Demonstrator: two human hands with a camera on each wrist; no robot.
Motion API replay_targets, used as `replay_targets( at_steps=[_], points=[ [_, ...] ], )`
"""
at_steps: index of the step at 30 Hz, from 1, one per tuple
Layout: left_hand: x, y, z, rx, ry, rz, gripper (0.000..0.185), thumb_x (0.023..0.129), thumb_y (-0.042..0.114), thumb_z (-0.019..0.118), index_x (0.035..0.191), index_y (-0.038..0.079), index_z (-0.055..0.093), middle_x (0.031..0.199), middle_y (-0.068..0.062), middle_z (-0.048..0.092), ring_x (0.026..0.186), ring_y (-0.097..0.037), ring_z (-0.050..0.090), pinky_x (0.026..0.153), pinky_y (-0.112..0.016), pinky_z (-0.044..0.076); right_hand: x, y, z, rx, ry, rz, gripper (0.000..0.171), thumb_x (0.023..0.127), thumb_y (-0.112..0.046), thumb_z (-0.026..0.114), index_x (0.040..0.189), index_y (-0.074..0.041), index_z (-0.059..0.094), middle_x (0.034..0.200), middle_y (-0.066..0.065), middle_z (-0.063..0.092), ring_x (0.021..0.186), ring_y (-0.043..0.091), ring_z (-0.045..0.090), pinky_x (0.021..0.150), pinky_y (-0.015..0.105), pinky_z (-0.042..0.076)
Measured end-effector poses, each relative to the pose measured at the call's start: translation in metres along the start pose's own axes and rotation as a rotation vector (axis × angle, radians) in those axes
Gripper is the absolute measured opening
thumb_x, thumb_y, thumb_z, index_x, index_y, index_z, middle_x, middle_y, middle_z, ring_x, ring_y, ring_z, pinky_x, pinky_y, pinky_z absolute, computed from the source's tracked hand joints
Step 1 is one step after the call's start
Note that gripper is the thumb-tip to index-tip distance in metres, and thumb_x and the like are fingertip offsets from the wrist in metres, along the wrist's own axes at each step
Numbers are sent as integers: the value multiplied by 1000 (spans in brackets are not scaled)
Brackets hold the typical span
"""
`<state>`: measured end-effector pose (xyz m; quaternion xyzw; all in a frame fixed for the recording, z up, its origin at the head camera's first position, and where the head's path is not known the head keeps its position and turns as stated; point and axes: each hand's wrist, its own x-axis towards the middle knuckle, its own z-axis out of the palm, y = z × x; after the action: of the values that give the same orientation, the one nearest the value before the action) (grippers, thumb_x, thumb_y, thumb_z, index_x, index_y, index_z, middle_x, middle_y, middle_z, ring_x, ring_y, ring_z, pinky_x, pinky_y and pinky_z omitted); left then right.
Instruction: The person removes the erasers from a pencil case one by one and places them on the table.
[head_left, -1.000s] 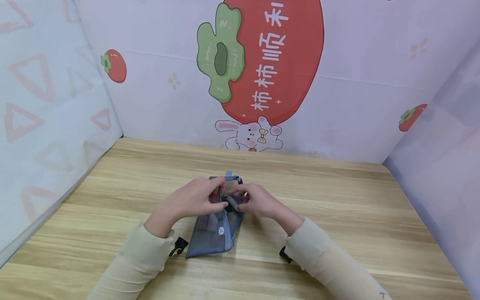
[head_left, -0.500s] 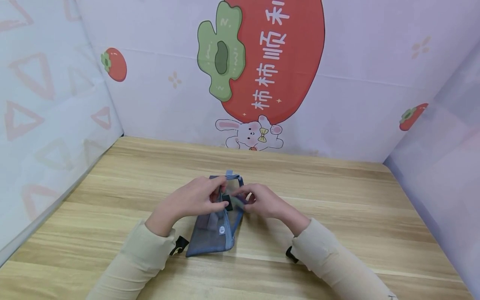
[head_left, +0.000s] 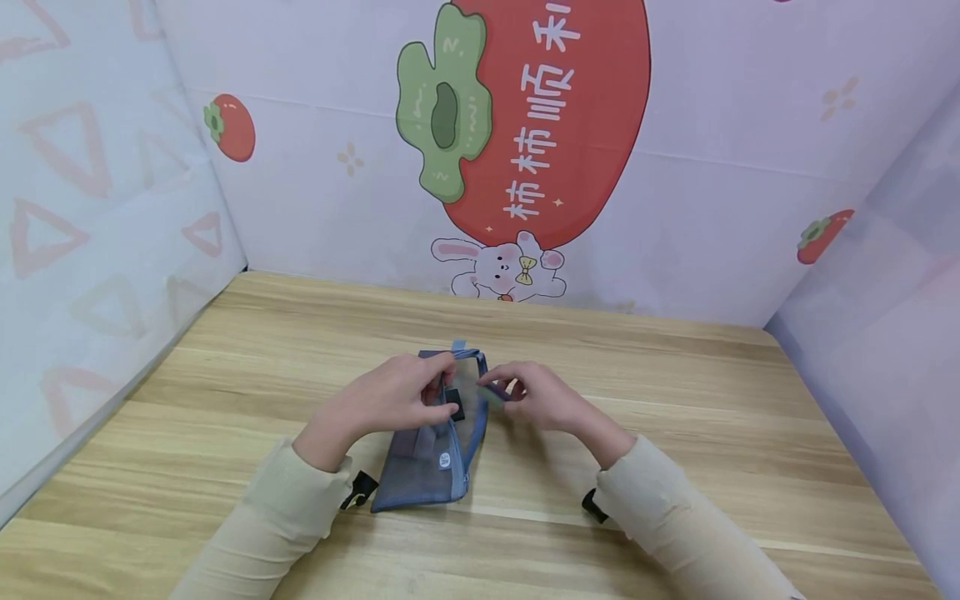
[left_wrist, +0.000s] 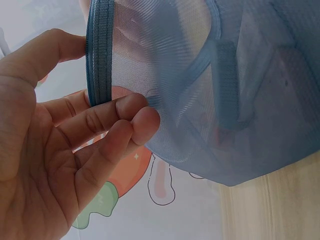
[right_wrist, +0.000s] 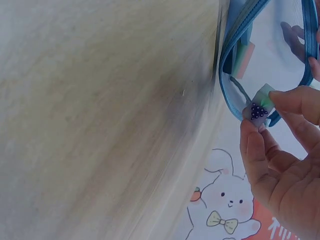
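Note:
A blue mesh zip pouch (head_left: pixel 416 483) lies on the table with its mouth open. My left hand (head_left: pixel 393 396) pinches the zipper edge (left_wrist: pixel 100 55) between thumb and fingers and holds the mouth apart. Between the thumb and fingertips of my right hand (head_left: pixel 551 400) is a small rectangular block (right_wrist: pixel 259 107), perhaps an eraser, printed with purple grapes and a green leaf. It is just outside the right rim of the pouch. A dark block (head_left: pixel 456 405) shows inside the mouth. The right wrist view also shows a pink-and-green block (right_wrist: pixel 245 60) in the pouch.
The wood-grain table (head_left: pixel 675 417) is bounded by a printed back wall (head_left: pixel 712 225) and side walls at left and right. A black strap end (head_left: pixel 360 490) sits by the left cuff, another (head_left: pixel 594 506) by the right cuff.
My right hand has drawn back to the right, out of the pouch mouth, bringing the grape-printed block with it. My left hand keeps its hold on the zipper edge, nearly still.

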<state>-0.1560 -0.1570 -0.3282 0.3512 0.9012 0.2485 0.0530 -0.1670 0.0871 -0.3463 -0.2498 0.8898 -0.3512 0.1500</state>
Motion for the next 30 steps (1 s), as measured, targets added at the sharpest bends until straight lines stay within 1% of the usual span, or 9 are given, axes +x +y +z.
replay_targets(
  at_steps=[9,13,19,23,30],
  points=[
    [0,1,-1,-8,-8,-6,24,88,29,71,99,15,55,69,7,53,60,-5,47,57,-22,40,-6,9,-5,-10,29,4,38,87,7,66,121,-10,70,109,10,68,89,19,59,80,31,53],
    [0,0,-1,-1,-4,-1,24,88,29,71,99,15,55,69,8,52,60,-5,47,58,-22,40,-8,14,-9,-21,37,13,38,88,6,66,122,-10,69,112,10,68,92,21,60,82,33,53],
    [0,1,-1,0,-7,1,24,87,28,71,99,15,55,69,7,53,60,-5,47,58,-21,41,-10,23,-17,-29,57,-1,38,88,4,67,123,-8,68,116,12,69,95,22,61,85,37,54],
    [0,1,-1,0,-11,-1,24,87,29,71,99,15,55,68,8,53,59,-5,47,58,-21,40,-11,30,-22,-30,72,-8,38,87,6,66,123,-7,68,117,13,69,94,22,62,85,37,54],
    [-1,1,0,-1,-3,6,24,87,28,71,98,15,55,67,9,52,59,-5,46,58,-21,40,-15,40,-30,-29,102,25,38,88,6,64,123,-7,68,119,14,68,96,23,61,86,39,52]
  ],
)
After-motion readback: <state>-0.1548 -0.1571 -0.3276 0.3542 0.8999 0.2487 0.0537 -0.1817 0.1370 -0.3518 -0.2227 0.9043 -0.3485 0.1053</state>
